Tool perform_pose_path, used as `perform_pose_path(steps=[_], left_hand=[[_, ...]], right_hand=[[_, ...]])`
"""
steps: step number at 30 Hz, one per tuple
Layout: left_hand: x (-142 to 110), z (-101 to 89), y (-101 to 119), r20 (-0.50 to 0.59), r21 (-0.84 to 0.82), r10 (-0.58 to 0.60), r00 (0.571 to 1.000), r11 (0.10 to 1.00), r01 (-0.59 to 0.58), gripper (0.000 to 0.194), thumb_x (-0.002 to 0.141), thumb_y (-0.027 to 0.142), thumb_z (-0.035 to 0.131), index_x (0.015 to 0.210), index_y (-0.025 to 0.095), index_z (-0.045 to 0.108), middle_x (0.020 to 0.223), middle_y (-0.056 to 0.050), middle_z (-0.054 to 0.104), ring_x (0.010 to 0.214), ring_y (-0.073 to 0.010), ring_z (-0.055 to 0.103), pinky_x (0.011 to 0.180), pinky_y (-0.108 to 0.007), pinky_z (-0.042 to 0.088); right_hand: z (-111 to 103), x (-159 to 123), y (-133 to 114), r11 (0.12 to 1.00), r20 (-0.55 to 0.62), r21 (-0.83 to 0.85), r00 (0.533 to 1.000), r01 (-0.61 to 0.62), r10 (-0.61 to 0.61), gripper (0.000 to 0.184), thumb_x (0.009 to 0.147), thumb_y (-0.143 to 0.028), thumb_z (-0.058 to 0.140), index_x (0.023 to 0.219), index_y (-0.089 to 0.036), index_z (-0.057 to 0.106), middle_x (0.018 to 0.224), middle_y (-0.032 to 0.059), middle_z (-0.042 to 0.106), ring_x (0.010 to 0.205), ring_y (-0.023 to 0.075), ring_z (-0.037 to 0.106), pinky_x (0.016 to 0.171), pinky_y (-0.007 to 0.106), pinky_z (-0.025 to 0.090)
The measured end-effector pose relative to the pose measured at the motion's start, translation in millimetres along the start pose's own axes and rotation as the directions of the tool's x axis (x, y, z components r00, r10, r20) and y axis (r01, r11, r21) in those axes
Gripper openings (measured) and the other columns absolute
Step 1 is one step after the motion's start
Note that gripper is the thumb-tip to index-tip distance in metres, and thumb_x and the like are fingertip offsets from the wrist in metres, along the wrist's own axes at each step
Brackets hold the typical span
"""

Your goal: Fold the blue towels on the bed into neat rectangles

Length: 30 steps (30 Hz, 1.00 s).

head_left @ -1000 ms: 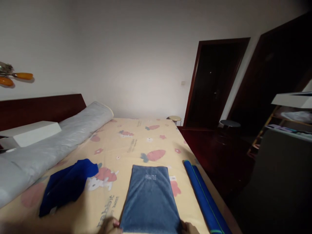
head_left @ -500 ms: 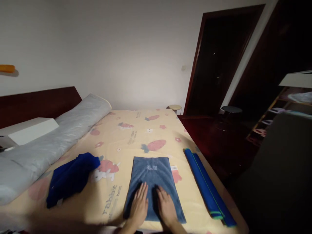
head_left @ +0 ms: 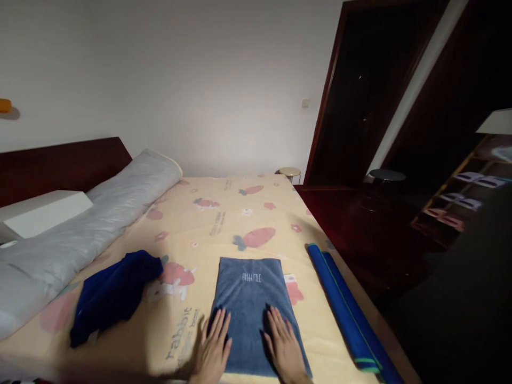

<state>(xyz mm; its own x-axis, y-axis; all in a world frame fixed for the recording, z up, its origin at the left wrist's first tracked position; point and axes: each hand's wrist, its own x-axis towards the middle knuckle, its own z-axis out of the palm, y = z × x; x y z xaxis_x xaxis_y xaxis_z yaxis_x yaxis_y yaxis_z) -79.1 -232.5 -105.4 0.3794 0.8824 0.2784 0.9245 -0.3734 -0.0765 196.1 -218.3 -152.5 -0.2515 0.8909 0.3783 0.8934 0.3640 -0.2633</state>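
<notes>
A grey-blue towel (head_left: 250, 304) with white lettering lies flat on the bed, folded into a rectangle, with a small white tag at its right edge. My left hand (head_left: 213, 341) rests palm down over the towel's lower left edge, fingers stretched out. On the lower right part of the towel lies my right hand (head_left: 285, 341), flat with its fingers spread. Neither hand grips anything. To the left sits a crumpled dark blue cloth (head_left: 116, 296). Along the bed's right side lies a folded blue cloth with green edging (head_left: 346, 309).
The bed's yellow sheet (head_left: 216, 229) carries carrot and rabbit prints. A rolled grey mat or quilt (head_left: 108, 213) lies along the headboard (head_left: 60, 165), with a white box (head_left: 48, 210) on it. Stools (head_left: 290, 172) and a shoe rack (head_left: 460, 197) stand beyond.
My hands have moved apart towards the towel's two side edges, the left one going left and slightly down. The view has shifted a little.
</notes>
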Motion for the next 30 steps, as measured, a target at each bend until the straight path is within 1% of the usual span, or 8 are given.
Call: perform_pose_path(steps=[3, 5, 11, 14, 18, 22, 25, 30], left_hand=[[35, 10.5, 34, -0.013, -0.045, -0.027, 1.000, 0.999, 0.026, 0.059, 0.098, 0.029, 0.029, 0.152, 0.026, 0.004, 0.158, -0.002, 0.032, 0.142, -0.0179, 0.035, 0.115, -0.039, 0.030], [49, 19.9, 38, 0.013, -0.069, -0.066, 0.998, 0.995, 0.066, 0.059, 0.099, 0.031, 0.028, 0.152, 0.025, 0.003, 0.156, -0.003, 0.034, 0.141, -0.0190, 0.037, 0.112, -0.041, 0.035], [18, 24.5, -27, 0.146, -0.083, -0.047, 0.988, 0.995, 0.059, 0.056, 0.099, 0.035, 0.031, 0.150, 0.038, 0.008, 0.156, 0.003, 0.034, 0.139, -0.0196, 0.040, 0.113, -0.046, 0.035], [15, 17.2, -35, 0.102, -0.073, -0.008, 0.995, 0.997, 0.015, 0.060, 0.098, 0.033, 0.034, 0.151, 0.037, 0.007, 0.157, 0.001, 0.033, 0.141, -0.0200, 0.038, 0.116, -0.046, 0.030], [75, 20.5, 3, 0.016, -0.088, 0.013, 1.000, 0.996, -0.011, 0.063, 0.096, 0.021, 0.030, 0.153, 0.026, 0.003, 0.159, -0.001, 0.028, 0.145, -0.0174, 0.030, 0.117, -0.039, 0.029], [157, 45.8, 28, -0.010, -0.110, -0.023, 1.000, 0.994, 0.022, 0.066, 0.091, 0.009, 0.026, 0.152, 0.021, 0.003, 0.158, -0.005, 0.028, 0.146, -0.0189, 0.027, 0.117, -0.043, 0.031], [186, 66.4, -1, 0.052, -0.105, -0.149, 0.987, 0.982, 0.154, 0.058, 0.095, 0.019, 0.027, 0.151, 0.023, 0.015, 0.157, -0.007, 0.031, 0.144, -0.0227, 0.031, 0.114, -0.048, 0.033], [169, 82.8, -71, 0.121, -0.107, -0.177, 0.977, 0.976, 0.190, 0.052, 0.099, 0.041, 0.031, 0.149, 0.036, 0.020, 0.156, -0.001, 0.035, 0.143, -0.0212, 0.034, 0.116, -0.049, 0.028]], right_hand=[[6, 40, -34, 0.997, 0.116, 0.071, 0.992, 0.031, -0.040, 0.053, 0.101, -0.039, 0.028, 0.151, -0.024, 0.024, 0.155, 0.0048, 0.032, 0.143, 0.0220, 0.032, 0.115, 0.042, 0.034], [4, 58, -33, 0.993, 0.194, 0.105, 0.978, 0.051, -0.071, 0.053, 0.100, -0.044, 0.030, 0.149, -0.023, 0.030, 0.155, 0.0053, 0.032, 0.143, 0.0230, 0.031, 0.115, 0.043, 0.034], [-20, 39, 65, 0.996, 0.169, 0.075, 0.985, -0.043, 0.030, 0.054, 0.099, -0.048, 0.035, 0.147, -0.024, 0.037, 0.151, 0.0057, 0.040, 0.139, 0.0223, 0.039, 0.114, 0.043, 0.037], [-23, 33, 84, 0.999, 0.102, 0.051, 0.995, -0.020, 0.014, 0.054, 0.098, -0.047, 0.038, 0.147, -0.024, 0.037, 0.152, 0.0059, 0.039, 0.140, 0.0230, 0.038, 0.114, 0.043, 0.036], [-10, 78, 39, 0.995, 0.093, 0.074, 0.993, 0.069, -0.076, 0.049, 0.100, -0.039, 0.033, 0.148, -0.026, 0.035, 0.154, 0.0035, 0.034, 0.143, 0.0210, 0.031, 0.116, 0.042, 0.033], [12, 148, 1, 0.991, 0.200, 0.113, 0.976, 0.064, -0.086, 0.050, 0.100, -0.030, 0.029, 0.149, -0.023, 0.031, 0.155, 0.0049, 0.031, 0.144, 0.0200, 0.029, 0.117, 0.042, 0.030], [21, 173, 25, 0.994, 0.289, 0.111, 0.956, 0.021, -0.053, 0.051, 0.100, -0.038, 0.032, 0.148, -0.022, 0.033, 0.154, 0.0064, 0.032, 0.144, 0.0222, 0.030, 0.117, 0.044, 0.030], [16, 156, 115, 0.999, 0.272, 0.036, 0.962, -0.020, 0.009, 0.056, 0.098, -0.052, 0.033, 0.149, -0.030, 0.027, 0.156, 0.0037, 0.030, 0.144, 0.0226, 0.029, 0.116, 0.047, 0.030]])
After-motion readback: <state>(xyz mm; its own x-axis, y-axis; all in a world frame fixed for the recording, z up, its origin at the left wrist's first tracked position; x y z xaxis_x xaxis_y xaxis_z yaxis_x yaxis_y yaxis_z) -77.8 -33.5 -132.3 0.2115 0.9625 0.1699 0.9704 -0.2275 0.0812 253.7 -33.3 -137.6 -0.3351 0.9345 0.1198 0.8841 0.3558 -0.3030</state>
